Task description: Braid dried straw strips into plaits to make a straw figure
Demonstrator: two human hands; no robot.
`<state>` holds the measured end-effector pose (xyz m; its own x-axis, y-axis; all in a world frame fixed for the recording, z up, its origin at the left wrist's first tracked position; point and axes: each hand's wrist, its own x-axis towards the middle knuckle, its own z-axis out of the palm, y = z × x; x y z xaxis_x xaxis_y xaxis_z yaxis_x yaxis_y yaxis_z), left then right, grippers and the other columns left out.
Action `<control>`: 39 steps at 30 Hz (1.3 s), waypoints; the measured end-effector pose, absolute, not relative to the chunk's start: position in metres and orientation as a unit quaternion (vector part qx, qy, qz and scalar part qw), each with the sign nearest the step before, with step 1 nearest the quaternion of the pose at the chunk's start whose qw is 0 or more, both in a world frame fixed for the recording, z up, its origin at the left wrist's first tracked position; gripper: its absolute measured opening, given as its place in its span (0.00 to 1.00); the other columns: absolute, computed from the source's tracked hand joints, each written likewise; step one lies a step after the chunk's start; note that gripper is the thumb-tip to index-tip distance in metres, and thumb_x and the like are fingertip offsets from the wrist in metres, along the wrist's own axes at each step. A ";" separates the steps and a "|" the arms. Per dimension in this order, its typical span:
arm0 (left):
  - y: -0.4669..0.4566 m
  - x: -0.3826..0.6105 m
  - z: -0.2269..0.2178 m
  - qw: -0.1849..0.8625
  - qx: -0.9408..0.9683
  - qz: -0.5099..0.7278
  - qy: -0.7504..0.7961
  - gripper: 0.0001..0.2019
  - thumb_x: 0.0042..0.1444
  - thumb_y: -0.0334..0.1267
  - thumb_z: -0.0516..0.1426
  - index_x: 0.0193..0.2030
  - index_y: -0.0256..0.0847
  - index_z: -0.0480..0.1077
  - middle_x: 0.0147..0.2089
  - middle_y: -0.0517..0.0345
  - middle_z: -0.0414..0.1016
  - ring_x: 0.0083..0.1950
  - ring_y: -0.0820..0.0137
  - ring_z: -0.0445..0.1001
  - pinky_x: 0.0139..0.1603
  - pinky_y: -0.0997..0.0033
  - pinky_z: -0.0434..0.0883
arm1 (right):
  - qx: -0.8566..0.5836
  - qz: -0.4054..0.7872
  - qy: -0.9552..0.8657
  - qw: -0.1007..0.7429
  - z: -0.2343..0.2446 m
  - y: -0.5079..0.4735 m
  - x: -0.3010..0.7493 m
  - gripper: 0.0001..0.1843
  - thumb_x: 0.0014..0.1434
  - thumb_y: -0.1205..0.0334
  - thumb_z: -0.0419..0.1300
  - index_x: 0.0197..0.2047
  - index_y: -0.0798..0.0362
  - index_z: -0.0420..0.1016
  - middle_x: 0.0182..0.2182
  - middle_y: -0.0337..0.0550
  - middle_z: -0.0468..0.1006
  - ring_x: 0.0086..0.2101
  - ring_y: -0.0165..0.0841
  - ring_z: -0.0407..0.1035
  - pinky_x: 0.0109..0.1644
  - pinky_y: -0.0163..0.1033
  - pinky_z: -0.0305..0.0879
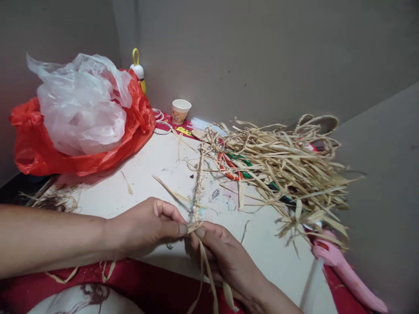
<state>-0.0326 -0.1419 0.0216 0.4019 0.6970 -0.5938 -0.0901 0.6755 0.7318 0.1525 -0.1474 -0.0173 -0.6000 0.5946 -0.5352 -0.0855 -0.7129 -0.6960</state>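
A thin braid of pale dried straw (198,185) runs across the white board (147,174) toward me, its far end near the big heap of straw. At its near end my left hand (153,226) pinches the strands between thumb and forefinger. Close beside it, almost touching, my right hand (222,253) grips the same spot with thumb and bent fingers. Loose strands (209,279) hang down below the right hand past the board's front edge. Part of the right hand's fingers is hidden underneath.
A heap of dried straw (281,161) covers the right side, with scissors with orange handles (229,168) partly under it. A pink glue gun (347,270) lies front right. At the back left are a red plastic bag (140,126), a clear bag (85,109) and a paper cup (180,111).
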 end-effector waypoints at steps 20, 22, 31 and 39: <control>-0.144 -0.026 0.014 0.713 0.358 0.231 0.557 0.06 0.43 0.33 0.61 0.25 0.35 0.67 0.19 0.65 0.67 0.21 0.81 0.59 0.23 0.78 0.53 | -0.408 0.833 -0.310 0.208 -0.016 -0.148 0.151 0.19 0.57 0.49 0.59 0.25 0.55 0.64 0.13 0.26 0.49 0.13 0.19 0.38 0.15 0.27 0.35; -0.142 -0.026 0.012 0.712 0.370 0.220 0.555 0.07 0.43 0.34 0.61 0.25 0.37 0.65 0.19 0.66 0.67 0.20 0.81 0.58 0.22 0.78 0.52 | -0.410 0.833 -0.308 0.206 -0.016 -0.148 0.151 0.18 0.57 0.49 0.59 0.25 0.55 0.64 0.13 0.26 0.49 0.13 0.18 0.37 0.15 0.27 0.35; -0.130 -0.027 0.006 0.750 0.415 0.204 0.472 0.05 0.45 0.33 0.60 0.26 0.35 0.68 0.23 0.62 0.70 0.25 0.79 0.63 0.29 0.76 0.59 | -0.406 0.832 -0.323 0.196 -0.013 -0.147 0.152 0.18 0.57 0.49 0.58 0.26 0.55 0.65 0.13 0.26 0.49 0.13 0.19 0.38 0.15 0.26 0.37; -0.132 -0.028 0.013 0.715 0.526 0.153 0.435 0.04 0.54 0.36 0.53 0.30 0.39 0.65 0.26 0.65 0.65 0.27 0.77 0.61 0.29 0.77 0.59 | -0.421 0.826 -0.323 0.189 -0.011 -0.147 0.150 0.19 0.55 0.48 0.60 0.24 0.54 0.64 0.12 0.26 0.49 0.12 0.18 0.38 0.14 0.26 0.37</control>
<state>-0.0278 -0.1321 0.0130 0.5754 0.6765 -0.4597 0.2380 0.3993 0.8854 0.1499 -0.1466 -0.0108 -0.5744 0.5842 -0.5735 -0.0403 -0.7199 -0.6930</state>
